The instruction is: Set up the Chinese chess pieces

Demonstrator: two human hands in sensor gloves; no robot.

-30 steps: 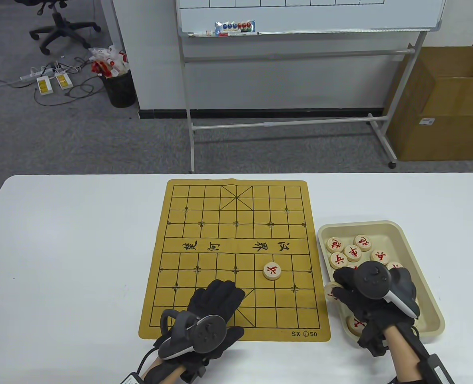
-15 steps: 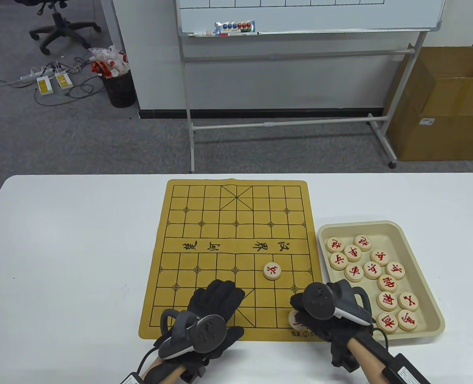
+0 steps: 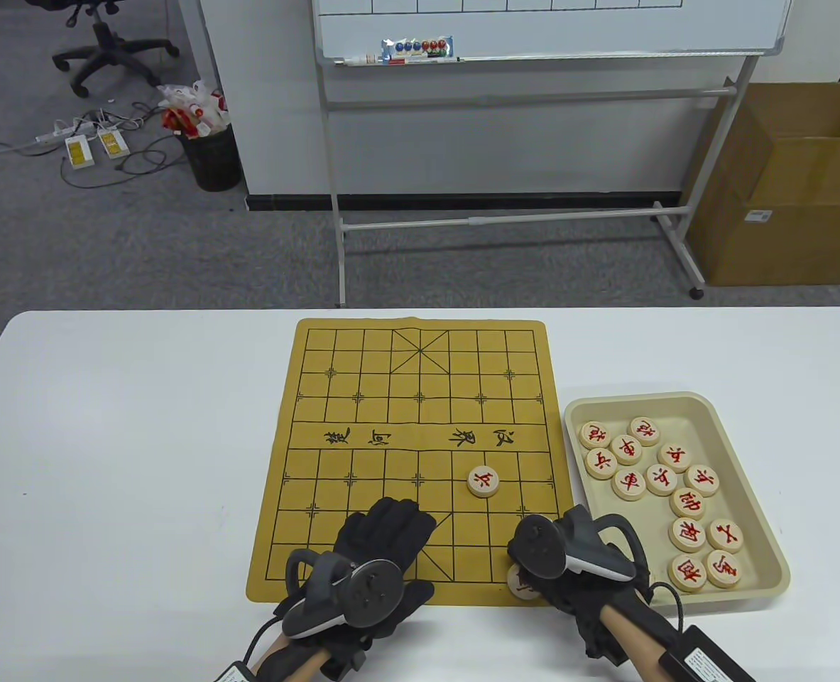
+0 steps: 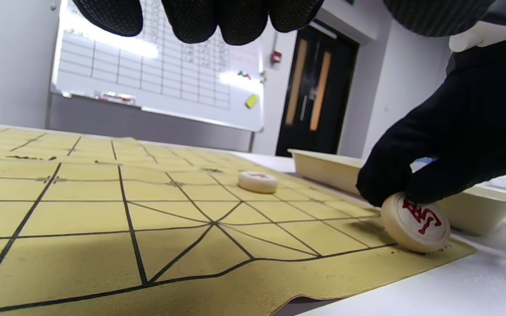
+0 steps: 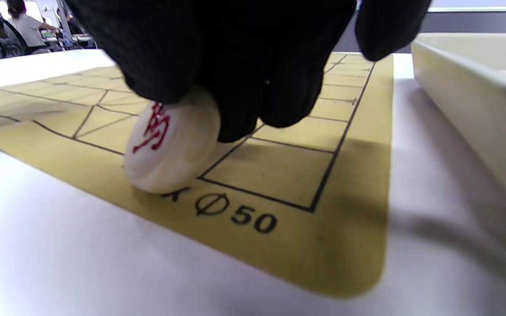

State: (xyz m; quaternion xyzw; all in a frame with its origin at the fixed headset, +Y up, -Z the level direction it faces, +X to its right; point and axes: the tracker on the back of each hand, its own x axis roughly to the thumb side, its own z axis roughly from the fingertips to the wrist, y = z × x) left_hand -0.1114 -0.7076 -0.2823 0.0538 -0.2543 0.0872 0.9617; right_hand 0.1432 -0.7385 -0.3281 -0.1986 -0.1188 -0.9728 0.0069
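A yellow chess board mat (image 3: 420,398) lies on the white table. One red-lettered piece (image 3: 483,482) lies flat on it. My right hand (image 3: 533,568) grips another red-lettered piece (image 3: 520,581), tilted on its edge, touching the mat's near right edge; it also shows in the left wrist view (image 4: 415,221) and the right wrist view (image 5: 171,140). My left hand (image 3: 384,529) rests flat on the mat's near edge, holding nothing; its fingertips (image 4: 218,19) hang at the top of the left wrist view.
A beige tray (image 3: 753,455) right of the mat holds several red-lettered pieces (image 3: 689,504). A whiteboard stand (image 3: 505,220) and a cardboard box (image 3: 789,185) stand beyond the table's far edge.
My right hand left the tray with a piece, crossed left over the mat's near right corner, and lowered the piece onto the mat's edge. The left hand has not moved.
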